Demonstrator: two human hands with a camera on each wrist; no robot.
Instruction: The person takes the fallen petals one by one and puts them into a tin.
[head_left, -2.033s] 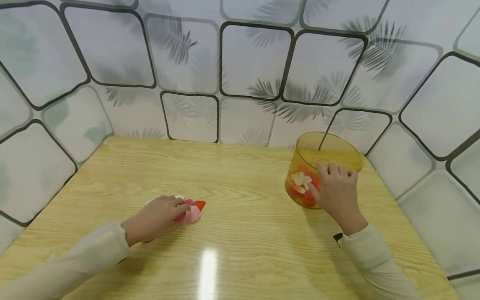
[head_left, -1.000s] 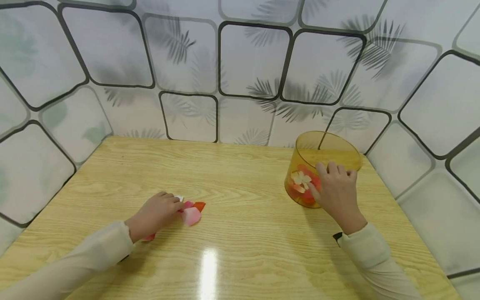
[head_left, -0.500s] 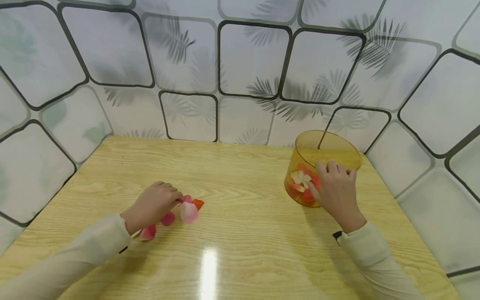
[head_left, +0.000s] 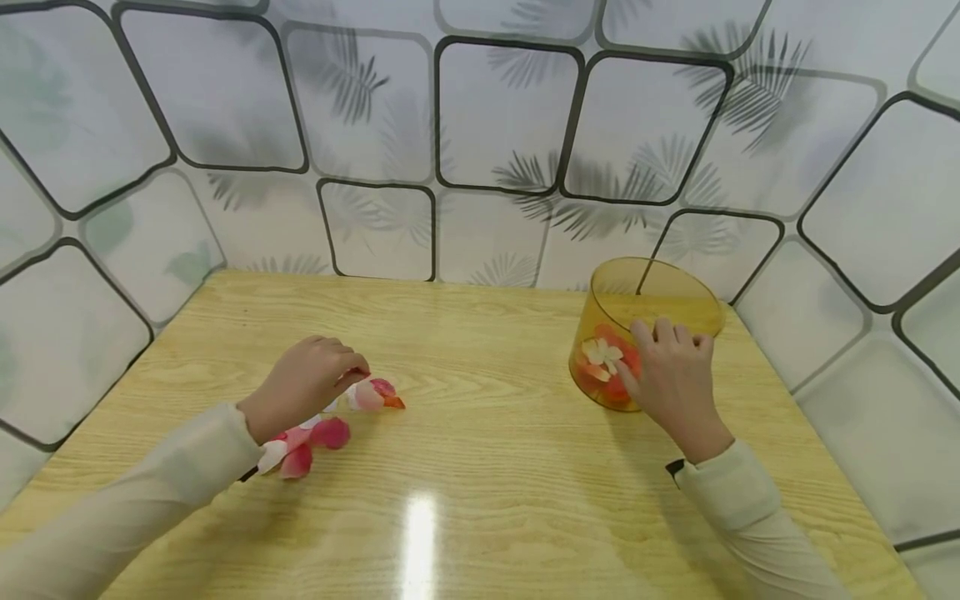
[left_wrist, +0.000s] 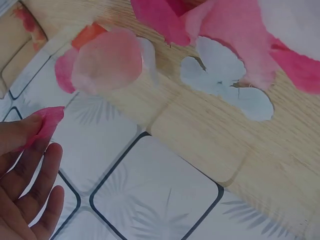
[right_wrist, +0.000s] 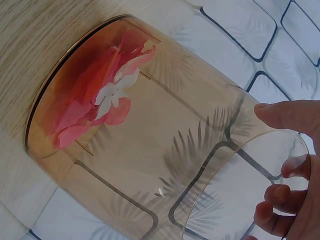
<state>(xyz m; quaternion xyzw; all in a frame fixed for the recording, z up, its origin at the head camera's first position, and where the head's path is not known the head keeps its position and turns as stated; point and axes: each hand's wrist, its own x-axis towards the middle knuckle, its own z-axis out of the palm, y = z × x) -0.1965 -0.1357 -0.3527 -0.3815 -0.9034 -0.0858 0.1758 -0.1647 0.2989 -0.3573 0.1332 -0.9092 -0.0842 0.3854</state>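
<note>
My left hand [head_left: 303, 385] is raised a little above scattered flower petals on the table. In the left wrist view its thumb and a finger pinch a bright pink petal [left_wrist: 50, 121], which the head view hides. Below and around this hand lie dark pink petals [head_left: 330, 432], a pale pink petal [head_left: 367, 396], an orange one [head_left: 393, 402] and a white petal cluster [left_wrist: 217, 75]. My right hand [head_left: 675, 387] grips the rim of a clear amber bucket [head_left: 596, 327], thumb outside and fingers curled over inside. Red, pink and white petals [right_wrist: 102, 100] lie at its bottom.
The wooden table [head_left: 480, 483] spans the lower view, with a light glare at its front middle. A patterned pale wall covering [head_left: 510, 117] encloses it at the back and both sides. The bucket stands near the back right edge.
My left hand has risen and moved slightly back, uncovering more petals beneath it. The pale pink petal has shifted back. My right hand and the bucket stay where they were.
</note>
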